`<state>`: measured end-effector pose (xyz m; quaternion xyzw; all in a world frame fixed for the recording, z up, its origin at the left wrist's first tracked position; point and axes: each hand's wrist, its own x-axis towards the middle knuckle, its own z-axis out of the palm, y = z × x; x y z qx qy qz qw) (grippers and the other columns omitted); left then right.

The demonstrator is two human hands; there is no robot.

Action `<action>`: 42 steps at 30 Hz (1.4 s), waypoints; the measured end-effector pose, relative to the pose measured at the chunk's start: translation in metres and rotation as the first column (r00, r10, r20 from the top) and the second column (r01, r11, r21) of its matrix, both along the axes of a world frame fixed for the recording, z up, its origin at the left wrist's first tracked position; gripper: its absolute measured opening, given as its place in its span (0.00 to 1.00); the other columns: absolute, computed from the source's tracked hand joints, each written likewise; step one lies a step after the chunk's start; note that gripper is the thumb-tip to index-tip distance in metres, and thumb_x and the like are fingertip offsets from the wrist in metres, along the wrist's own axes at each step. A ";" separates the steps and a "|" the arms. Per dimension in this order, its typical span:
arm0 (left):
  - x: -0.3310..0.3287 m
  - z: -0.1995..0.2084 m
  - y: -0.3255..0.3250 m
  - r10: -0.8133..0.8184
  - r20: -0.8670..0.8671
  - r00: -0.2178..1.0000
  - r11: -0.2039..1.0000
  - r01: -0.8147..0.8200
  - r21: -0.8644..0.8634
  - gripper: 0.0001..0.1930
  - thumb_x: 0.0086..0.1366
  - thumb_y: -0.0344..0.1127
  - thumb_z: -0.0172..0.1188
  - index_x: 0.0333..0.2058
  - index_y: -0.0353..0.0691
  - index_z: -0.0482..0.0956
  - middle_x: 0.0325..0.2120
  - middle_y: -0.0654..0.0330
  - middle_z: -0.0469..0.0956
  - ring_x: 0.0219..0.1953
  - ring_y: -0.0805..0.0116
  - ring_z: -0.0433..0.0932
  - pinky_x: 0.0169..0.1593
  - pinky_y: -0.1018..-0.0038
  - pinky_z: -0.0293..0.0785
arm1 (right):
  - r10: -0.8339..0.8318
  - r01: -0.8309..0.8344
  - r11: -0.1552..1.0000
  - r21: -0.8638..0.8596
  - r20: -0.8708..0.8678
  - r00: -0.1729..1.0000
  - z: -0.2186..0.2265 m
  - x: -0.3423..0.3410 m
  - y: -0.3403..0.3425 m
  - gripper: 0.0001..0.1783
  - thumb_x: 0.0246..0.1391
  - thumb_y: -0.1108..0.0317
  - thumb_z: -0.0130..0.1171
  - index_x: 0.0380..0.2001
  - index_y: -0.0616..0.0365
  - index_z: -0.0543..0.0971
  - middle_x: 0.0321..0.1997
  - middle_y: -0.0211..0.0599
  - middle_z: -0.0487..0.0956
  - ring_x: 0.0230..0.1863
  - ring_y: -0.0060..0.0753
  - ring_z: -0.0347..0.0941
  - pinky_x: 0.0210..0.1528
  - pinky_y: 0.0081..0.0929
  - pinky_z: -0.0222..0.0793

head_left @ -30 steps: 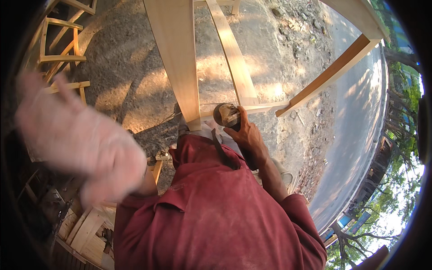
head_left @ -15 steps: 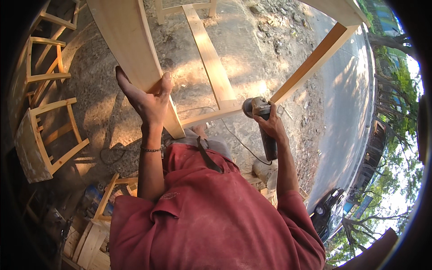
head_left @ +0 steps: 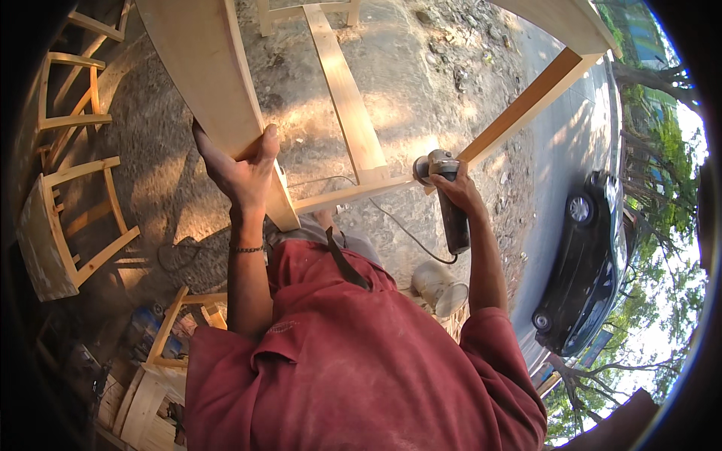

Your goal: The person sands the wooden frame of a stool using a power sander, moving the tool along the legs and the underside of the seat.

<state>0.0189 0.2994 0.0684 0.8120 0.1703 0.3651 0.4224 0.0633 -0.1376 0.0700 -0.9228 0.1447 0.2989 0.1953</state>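
Observation:
A pale, bare wooden furniture frame (head_left: pixel 199 68) rises in front of me, with a wide board on the left, a rail across the near side and a slanting leg on the right. My left hand (head_left: pixel 247 180) grips the lower end of the wide board, thumb on its right edge and fingers round its left edge. In my right hand (head_left: pixel 466 194) is an angle grinder (head_left: pixel 453 229), its handle end hanging downward. The grinder's head is close against the corner of rail and leg; whether its disc touches the wood I cannot tell.
Several similar wooden frames (head_left: pixel 109 261) stand along the left. A power cord (head_left: pixel 398 229) hangs from the grinder across to the frame. A pale bucket (head_left: pixel 440 289) stands below it on the dirt ground. On the right, a black car (head_left: pixel 583 259) is on the road (head_left: pixel 560 158) beside trees.
The grinder has shifted slightly right and up at the frame's corner. My left hand keeps its hold on the board. The black car has moved up the road, farther into view.

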 end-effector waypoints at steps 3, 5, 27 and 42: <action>0.000 0.004 0.000 -0.011 -0.011 1.000 0.999 0.011 -0.036 0.53 0.54 0.44 0.79 0.69 0.31 0.54 0.58 0.44 0.71 0.55 0.51 0.76 0.57 0.59 0.76 | 0.053 -0.053 0.999 0.006 -0.034 0.998 -0.004 -0.011 0.023 0.56 0.50 0.40 0.69 0.67 0.67 0.55 0.51 0.74 0.79 0.54 0.70 0.79 0.53 0.50 0.77; 0.000 0.005 0.001 -0.013 -0.004 1.000 0.999 0.013 -0.035 0.53 0.54 0.44 0.79 0.69 0.31 0.54 0.58 0.44 0.71 0.55 0.51 0.76 0.57 0.59 0.76 | 0.109 -0.109 0.994 -0.002 -0.024 0.994 0.003 -0.017 0.040 0.53 0.51 0.41 0.69 0.65 0.67 0.56 0.50 0.75 0.79 0.54 0.70 0.79 0.53 0.51 0.77; 0.005 -0.001 -0.001 0.010 0.074 0.997 0.999 -0.014 0.052 0.53 0.54 0.49 0.79 0.68 0.30 0.57 0.56 0.44 0.73 0.54 0.51 0.78 0.54 0.59 0.78 | 0.177 -0.166 0.969 0.185 -0.047 0.983 0.007 -0.038 0.077 0.52 0.51 0.44 0.70 0.67 0.62 0.56 0.53 0.74 0.78 0.56 0.70 0.78 0.55 0.53 0.76; 0.002 -0.001 0.000 0.014 0.026 1.000 1.000 -0.014 0.025 0.51 0.56 0.50 0.78 0.67 0.29 0.57 0.58 0.43 0.69 0.55 0.50 0.75 0.55 0.58 0.76 | 0.023 -0.026 0.998 -0.063 -0.047 0.999 0.021 -0.028 0.013 0.53 0.50 0.41 0.68 0.68 0.56 0.54 0.50 0.75 0.79 0.55 0.74 0.77 0.55 0.56 0.74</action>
